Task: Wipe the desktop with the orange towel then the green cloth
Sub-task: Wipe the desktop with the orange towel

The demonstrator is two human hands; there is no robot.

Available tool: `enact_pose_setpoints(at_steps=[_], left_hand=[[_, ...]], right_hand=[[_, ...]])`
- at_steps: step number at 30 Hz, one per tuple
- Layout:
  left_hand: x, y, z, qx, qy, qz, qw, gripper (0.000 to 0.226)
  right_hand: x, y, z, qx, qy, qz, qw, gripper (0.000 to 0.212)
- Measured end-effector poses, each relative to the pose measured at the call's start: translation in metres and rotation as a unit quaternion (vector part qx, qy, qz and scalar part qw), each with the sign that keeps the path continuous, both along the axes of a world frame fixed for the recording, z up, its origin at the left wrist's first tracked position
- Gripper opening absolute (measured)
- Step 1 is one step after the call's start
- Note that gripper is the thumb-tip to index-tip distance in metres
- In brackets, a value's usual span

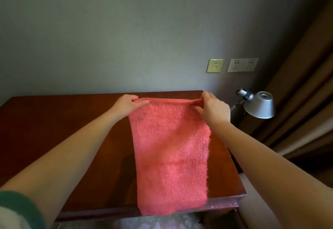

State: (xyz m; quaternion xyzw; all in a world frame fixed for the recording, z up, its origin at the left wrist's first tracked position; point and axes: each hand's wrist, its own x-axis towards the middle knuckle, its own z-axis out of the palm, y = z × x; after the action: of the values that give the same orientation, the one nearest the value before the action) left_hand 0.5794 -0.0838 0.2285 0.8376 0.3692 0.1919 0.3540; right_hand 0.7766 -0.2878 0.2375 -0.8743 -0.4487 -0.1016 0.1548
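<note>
The orange towel (171, 153) hangs as a long pinkish-orange strip over the dark wooden desktop (59, 131). Its lower end reaches past the desk's front edge. My left hand (127, 105) pinches the towel's upper left corner. My right hand (213, 109) pinches the upper right corner. Both hands hold the top edge stretched flat above the far part of the desk. No green cloth is in view.
A grey wall stands right behind the desk. A silver desk lamp (259, 105) leans in beyond the desk's right edge. Wall sockets (242, 65) sit above it, and brown curtains (306, 84) hang at the far right.
</note>
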Motion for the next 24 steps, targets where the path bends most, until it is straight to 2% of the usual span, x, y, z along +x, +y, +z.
enact_pose_setpoints(at_steps=[7,13,17,24], left_hand=[[0.048,0.076,-0.021,-0.005,-0.002,0.009,1.0,0.044],[0.062,0.108,-0.041,0.011,0.003,0.023,1.0,0.05],[0.05,0.102,-0.066,0.013,0.035,0.024,0.999,0.056],[0.006,0.042,-0.112,-0.029,0.129,0.012,0.991,0.049]], right_hand=[[0.033,0.064,-0.011,-0.015,0.008,-0.025,1.0,0.034],[0.043,0.089,-0.026,-0.025,0.028,-0.028,0.999,0.035],[0.034,0.081,-0.051,-0.066,0.038,-0.013,0.997,0.031],[0.009,0.028,-0.106,-0.151,0.083,0.034,0.984,0.021]])
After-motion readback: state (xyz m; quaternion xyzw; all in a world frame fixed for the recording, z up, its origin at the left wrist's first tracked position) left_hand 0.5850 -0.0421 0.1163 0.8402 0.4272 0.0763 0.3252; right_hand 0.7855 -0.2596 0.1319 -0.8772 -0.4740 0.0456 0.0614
